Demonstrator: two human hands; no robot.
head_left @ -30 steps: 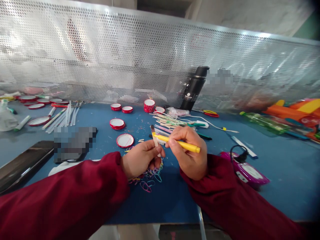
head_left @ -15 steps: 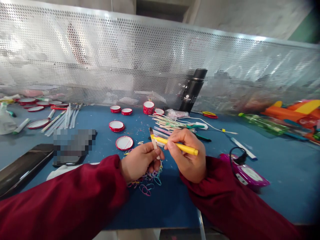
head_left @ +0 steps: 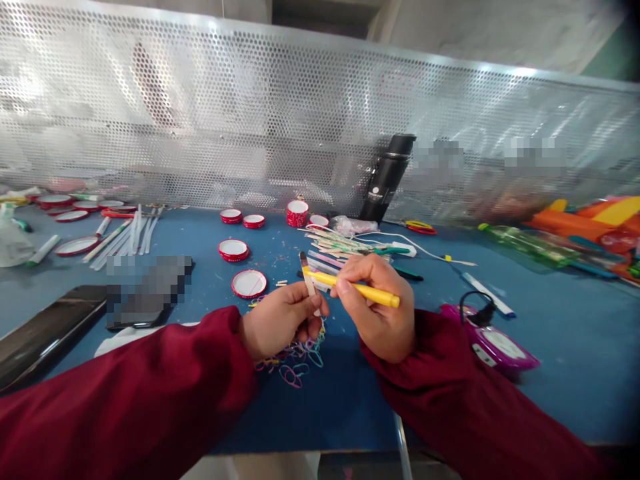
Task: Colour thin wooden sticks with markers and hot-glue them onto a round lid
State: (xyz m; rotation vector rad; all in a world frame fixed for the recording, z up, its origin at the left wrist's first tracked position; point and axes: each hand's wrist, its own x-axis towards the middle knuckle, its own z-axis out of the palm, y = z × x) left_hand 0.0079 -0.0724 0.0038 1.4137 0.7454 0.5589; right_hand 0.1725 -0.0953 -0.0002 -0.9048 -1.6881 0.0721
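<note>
My left hand [head_left: 280, 316] is closed, pinching a flat pale craft stick [head_left: 310, 285] that points up and away, its far end coloured dark. Held like a pen in my right hand [head_left: 383, 313] is a yellow marker [head_left: 375, 293], its tip against the stick just below the dark end. Under my left hand lies a tangle of thin coloured bands [head_left: 295, 372], partly hidden by the fingers. Beyond both hands, a pile of wooden sticks [head_left: 330, 244] rests on the blue table [head_left: 320, 423].
Red-rimmed white lids [head_left: 249, 284] stand in the middle and at the left. Two dark phone-like slabs [head_left: 55, 333] lie left. A black bottle [head_left: 387, 180] stands by the perforated metal screen [head_left: 210, 120]. A purple device [head_left: 505, 347] with a black cable sits beside my right sleeve.
The camera view has shifted very slightly. Both hands keep their hold, and the marker tip stays on the stick with hardly any movement.
</note>
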